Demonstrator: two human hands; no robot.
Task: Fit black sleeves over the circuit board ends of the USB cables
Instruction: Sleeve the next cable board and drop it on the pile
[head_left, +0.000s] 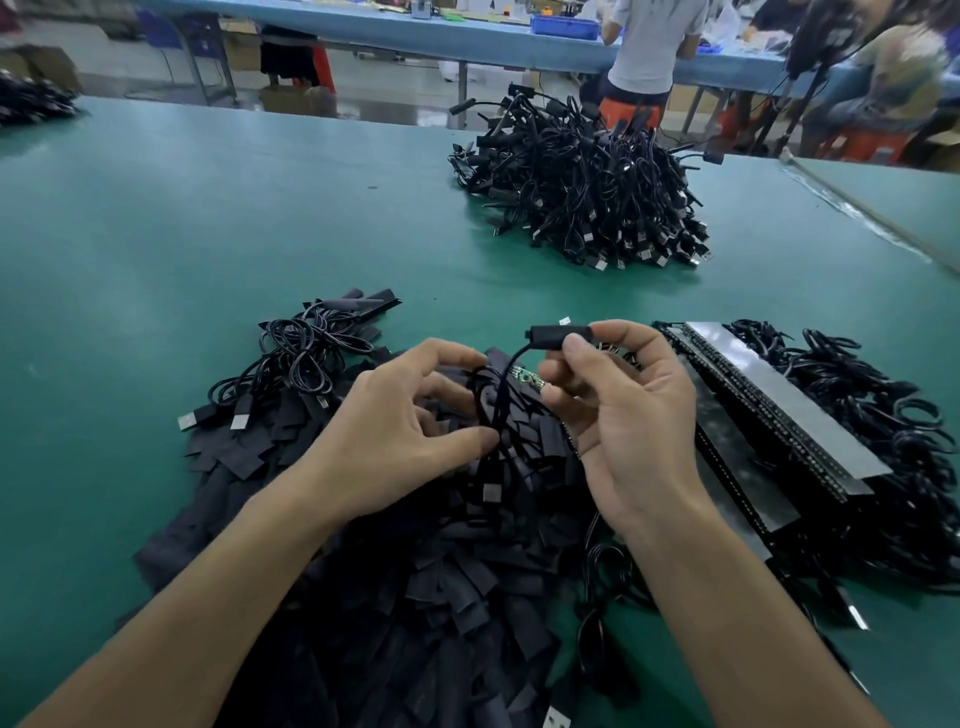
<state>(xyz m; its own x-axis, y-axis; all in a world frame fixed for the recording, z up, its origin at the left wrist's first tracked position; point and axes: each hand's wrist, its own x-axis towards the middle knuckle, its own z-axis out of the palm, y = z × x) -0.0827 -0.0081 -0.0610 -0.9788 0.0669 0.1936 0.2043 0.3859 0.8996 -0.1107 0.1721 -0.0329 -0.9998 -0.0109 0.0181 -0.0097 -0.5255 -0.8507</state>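
The right hand (618, 410) pinches a sleeved cable end (561, 333) above a bare circuit board (527, 378), the left hand (400, 415) grips the trailing cables (493, 410) over the sleeve pile (447, 587) on the counter (156, 234); tangled leads could snag and pull the sleeve off.

l hand (410, 431), r hand (623, 415), both bare, nails (574, 344) short
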